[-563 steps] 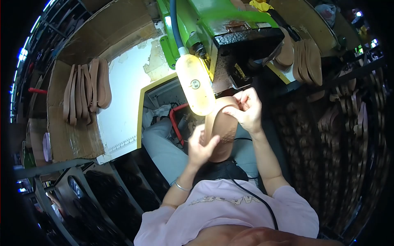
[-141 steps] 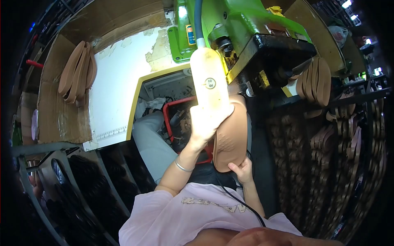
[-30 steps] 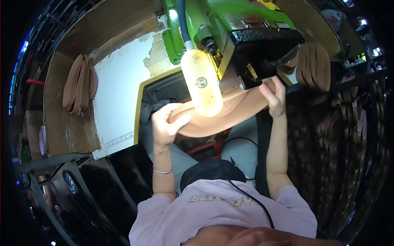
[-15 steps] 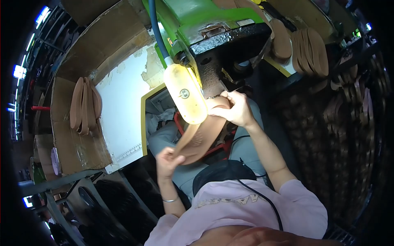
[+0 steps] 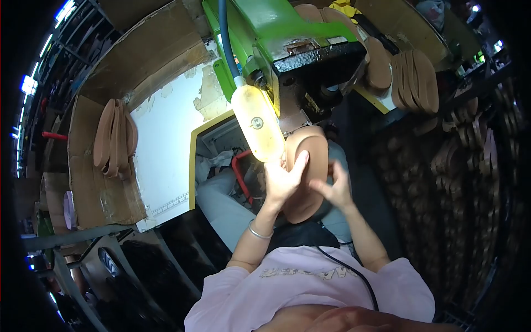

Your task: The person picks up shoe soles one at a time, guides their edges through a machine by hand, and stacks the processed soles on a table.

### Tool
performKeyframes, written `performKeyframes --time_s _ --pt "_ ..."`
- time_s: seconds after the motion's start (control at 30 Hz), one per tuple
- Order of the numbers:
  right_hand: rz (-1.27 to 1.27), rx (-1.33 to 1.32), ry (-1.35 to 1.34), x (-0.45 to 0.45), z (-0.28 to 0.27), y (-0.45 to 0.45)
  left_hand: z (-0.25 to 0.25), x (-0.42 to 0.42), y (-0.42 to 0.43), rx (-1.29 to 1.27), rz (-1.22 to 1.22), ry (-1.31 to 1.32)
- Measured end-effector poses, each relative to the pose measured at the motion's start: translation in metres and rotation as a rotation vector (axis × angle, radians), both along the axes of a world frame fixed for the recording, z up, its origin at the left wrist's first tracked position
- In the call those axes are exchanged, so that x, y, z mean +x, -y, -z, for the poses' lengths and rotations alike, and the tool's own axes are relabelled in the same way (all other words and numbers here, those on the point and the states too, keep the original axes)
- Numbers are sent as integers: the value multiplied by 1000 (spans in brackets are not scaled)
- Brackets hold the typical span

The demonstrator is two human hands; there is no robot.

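Note:
A tan shoe sole [image 5: 310, 149] is upright lengthwise below the green machine's head, its upper end close to the machine's post. My left hand [image 5: 283, 181] is closed on the sole's left edge, thumb lying over its face; the other fingers are partly hidden. On the opposite side, my right hand [image 5: 338, 187] is open with thumb and fingers apart. Its thumb tip overlaps the sole's right edge, and I cannot tell whether it touches. A lit yellowish lamp [image 5: 257, 124] hangs just above my left hand.
The green machine [image 5: 298, 27] stands directly ahead. On the left, several soles [image 5: 115, 138] lean inside a cardboard box [image 5: 91, 193] beside a white tabletop [image 5: 166, 138]. More soles [image 5: 415, 82] stand at upper right. A red bar [image 5: 240, 177] shows below the table's yellow edge.
The sole has turned from slanting to nearly upright. My left hand has moved up and right to its left edge; my right hand has let go of the upper end and moved down.

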State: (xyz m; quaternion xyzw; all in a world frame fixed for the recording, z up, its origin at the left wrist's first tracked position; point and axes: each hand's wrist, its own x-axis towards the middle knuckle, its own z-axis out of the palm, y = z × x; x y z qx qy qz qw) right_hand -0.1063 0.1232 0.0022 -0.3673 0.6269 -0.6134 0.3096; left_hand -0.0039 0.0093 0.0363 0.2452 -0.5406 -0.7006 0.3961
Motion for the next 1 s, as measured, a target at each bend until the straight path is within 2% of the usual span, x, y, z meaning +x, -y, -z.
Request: performKeyframes --time_s 0.07,0.13,0.17,0.23,0.33,0.4,0.53,0.63,0.77,0.93,1.0 --pt "-230 274 262 10 24 -29 1 -1 -1 -25 -27 11" --pt "-212 268 571 21 36 -54 1 4 -5 48 -41 31" --pt "-213 272 572 21 44 -64 7 5 -6 59 -82 31" --pt "-69 187 756 15 52 -82 7 9 -6 73 -135 7" --pt "-6 99 596 -6 42 -93 13 18 -3 31 -180 21" --pt "61 67 547 -12 28 -87 9 21 -2 97 -212 -56" --pt "23 117 489 -7 38 -80 4 24 3 94 -158 -57" --pt "-7 122 573 7 56 -84 12 14 9 33 -14 100" --pt "-99 180 629 24 50 -94 10 3 15 -47 20 144" --pt "-140 231 553 29 21 -109 7 21 14 -4 -77 85" --pt "-121 209 511 21 11 -109 6 29 17 -68 -170 -2"
